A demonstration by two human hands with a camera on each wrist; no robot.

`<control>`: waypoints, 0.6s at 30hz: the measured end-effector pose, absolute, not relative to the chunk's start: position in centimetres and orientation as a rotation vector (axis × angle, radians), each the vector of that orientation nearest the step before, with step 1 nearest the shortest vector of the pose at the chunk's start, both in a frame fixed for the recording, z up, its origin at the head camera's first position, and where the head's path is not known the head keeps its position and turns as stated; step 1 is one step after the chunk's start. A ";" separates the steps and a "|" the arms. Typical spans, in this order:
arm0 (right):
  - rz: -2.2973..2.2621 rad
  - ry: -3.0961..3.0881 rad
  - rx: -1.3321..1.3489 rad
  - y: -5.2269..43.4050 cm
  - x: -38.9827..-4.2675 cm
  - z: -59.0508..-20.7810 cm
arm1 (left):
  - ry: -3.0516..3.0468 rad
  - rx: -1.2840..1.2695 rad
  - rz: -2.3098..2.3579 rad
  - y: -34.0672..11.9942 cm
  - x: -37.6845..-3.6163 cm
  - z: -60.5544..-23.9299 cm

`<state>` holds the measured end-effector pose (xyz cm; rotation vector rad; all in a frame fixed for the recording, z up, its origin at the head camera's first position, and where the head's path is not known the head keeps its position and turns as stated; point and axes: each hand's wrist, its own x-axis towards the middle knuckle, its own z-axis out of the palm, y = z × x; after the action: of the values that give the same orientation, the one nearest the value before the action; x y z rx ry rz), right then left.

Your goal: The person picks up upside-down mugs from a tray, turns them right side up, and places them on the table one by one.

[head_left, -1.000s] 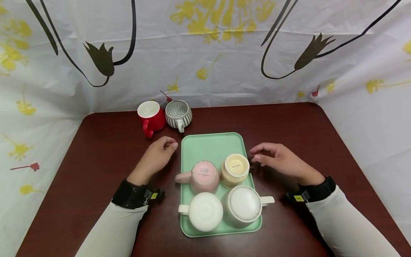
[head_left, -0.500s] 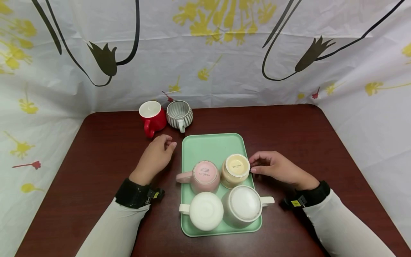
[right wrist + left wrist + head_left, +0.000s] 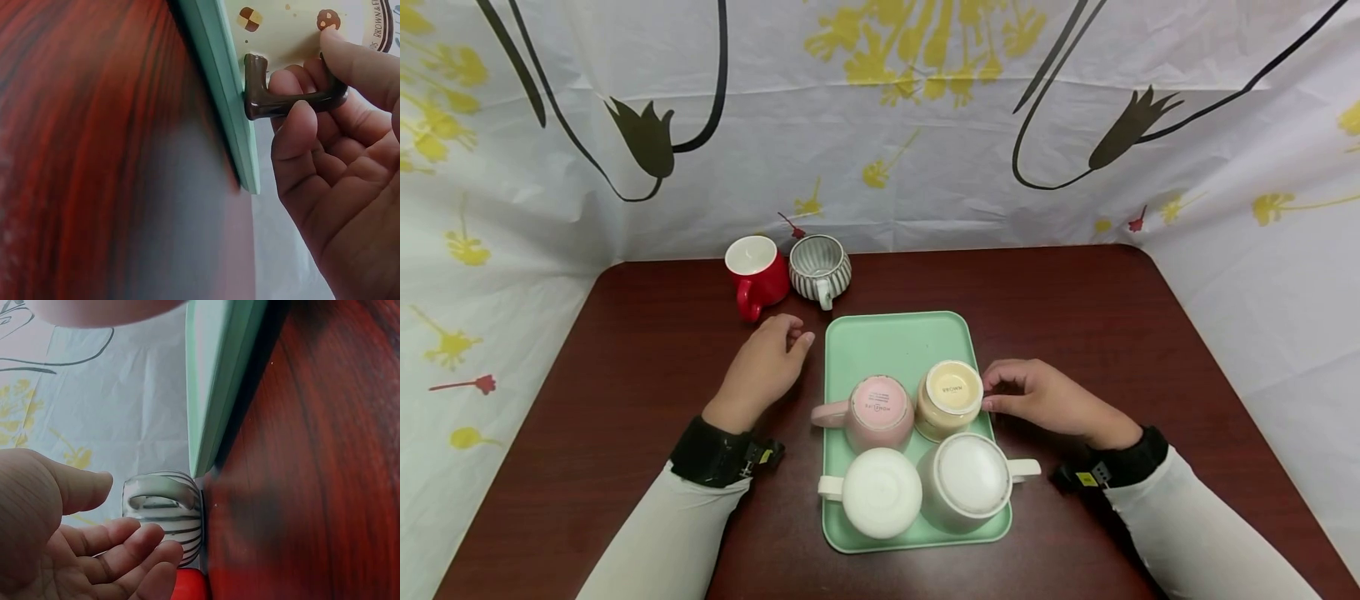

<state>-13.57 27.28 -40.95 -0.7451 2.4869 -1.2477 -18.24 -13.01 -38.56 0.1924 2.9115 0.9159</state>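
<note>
My right hand [image 3: 1056, 400] is at the right edge of the green tray [image 3: 895, 340]. In the right wrist view its fingers curl round the dark brown handle [image 3: 281, 107] of a cream mug [image 3: 953, 392], thumb against the mug's side. That mug stands upside down on the tray, to the right of an upturned pink mug [image 3: 878, 408]. Beyond the tray's left edge, my left hand [image 3: 760, 367] holds nothing, its fingers loosely bent. A grey-and-white striped cup [image 3: 164, 500] shows past those fingers in the left wrist view.
Two more upturned mugs, a white one [image 3: 882, 493] and a larger whitish one [image 3: 970, 483], fill the tray's near end; handles overhang its sides. A red mug [image 3: 758, 275] stands upright beside the striped cup at the table's [image 3: 647, 367] back edge. A patterned cloth [image 3: 925, 208] hangs behind.
My right hand has moved left and slightly nearer to me, and its fingers have closed in on the cream mug's handle. The left hand and the mugs have hardly moved.
</note>
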 end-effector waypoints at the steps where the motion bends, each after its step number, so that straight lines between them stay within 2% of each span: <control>1: -1.229 2.497 -0.760 27.2 -13.5 -40.9 | 2.910 0.192 0.914 -13.0 -18.2 -38.5; 18: -1.152 2.527 -1.055 27.0 -13.2 -41.0 | 2.922 0.220 0.874 -12.8 -18.1 -38.7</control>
<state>-13.24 27.00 -40.96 -1.0555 2.5274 -1.1522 -18.14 -12.85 -38.73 0.2199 2.9217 0.8739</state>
